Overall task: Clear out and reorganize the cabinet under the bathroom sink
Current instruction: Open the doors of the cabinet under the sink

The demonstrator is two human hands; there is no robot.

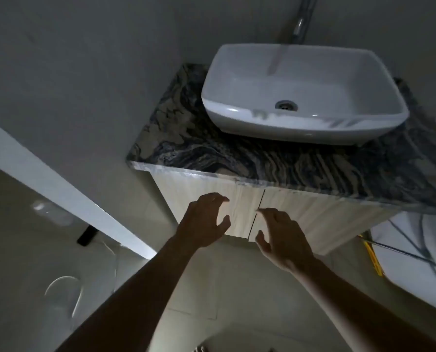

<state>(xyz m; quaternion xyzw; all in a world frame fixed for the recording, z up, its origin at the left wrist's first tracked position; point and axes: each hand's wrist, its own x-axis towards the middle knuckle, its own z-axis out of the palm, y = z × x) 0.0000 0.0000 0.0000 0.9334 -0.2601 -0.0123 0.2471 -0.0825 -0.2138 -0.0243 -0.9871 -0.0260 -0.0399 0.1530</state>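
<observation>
Our left hand (206, 222) and right hand (280, 237) hover before the closed wooden cabinet (313, 212) under the white basin (237, 123) (on a dark veined countertop (212, 153)), one either side of the door seam (261, 199), fingers spread, half-curled, gripping nothing.

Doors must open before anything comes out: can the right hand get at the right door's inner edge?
Probably yes. The right hand is just in front of the right door, fingertips by the centre seam, nothing between them. No handle shows on it.
</observation>
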